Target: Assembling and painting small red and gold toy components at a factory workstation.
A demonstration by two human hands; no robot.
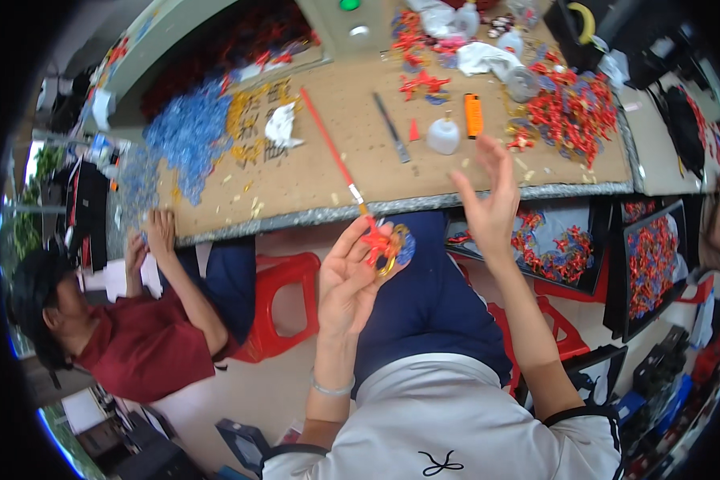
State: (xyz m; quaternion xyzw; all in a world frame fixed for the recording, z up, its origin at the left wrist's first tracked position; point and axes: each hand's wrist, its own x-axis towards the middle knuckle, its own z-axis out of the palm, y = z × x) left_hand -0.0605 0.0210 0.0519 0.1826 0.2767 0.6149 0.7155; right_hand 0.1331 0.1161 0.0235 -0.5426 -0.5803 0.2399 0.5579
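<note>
My left hand is closed around a small plastic figure in red, yellow and clear blue, held over my lap just in front of the table edge. A red-handled paintbrush lies on the table, its tip jutting past the edge close to my left fingers. My right hand is raised with its fingers apart and nothing in it. Beyond that hand lie a small white squeeze bottle, an orange case with dark markings, and a dark flat tool.
Blue clear pieces and yellow pieces pile up at left. Red and blue figures heap at right. Under the table edge sits a black tray of figures. A co-worker sits at left on a red stool.
</note>
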